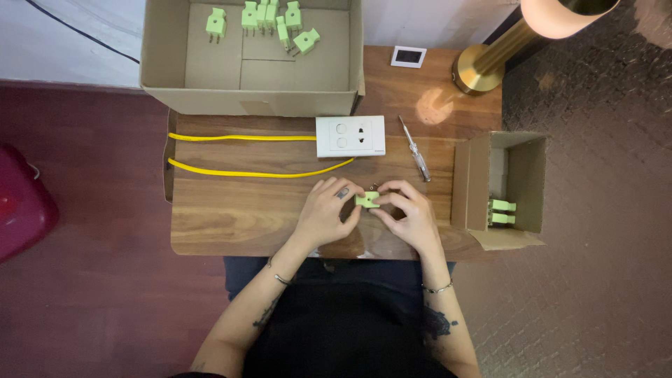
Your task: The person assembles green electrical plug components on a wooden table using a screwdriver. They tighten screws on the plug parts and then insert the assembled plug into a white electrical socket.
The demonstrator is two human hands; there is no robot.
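Green plug (366, 200) sits pinched between our two hands over the wooden table (231, 210), near its front edge. Left hand (326, 213) grips its left end; right hand (409, 213) grips its right. Just beyond: white socket plate (350, 136), yellow cable (245, 172), screwdriver (416, 150). Farther off, large cardboard box (168, 63) with more green plugs (269, 19); small carton (528, 175) at right.

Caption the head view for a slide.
Both hands, left hand and right hand, hold a green plug over a wooden table.
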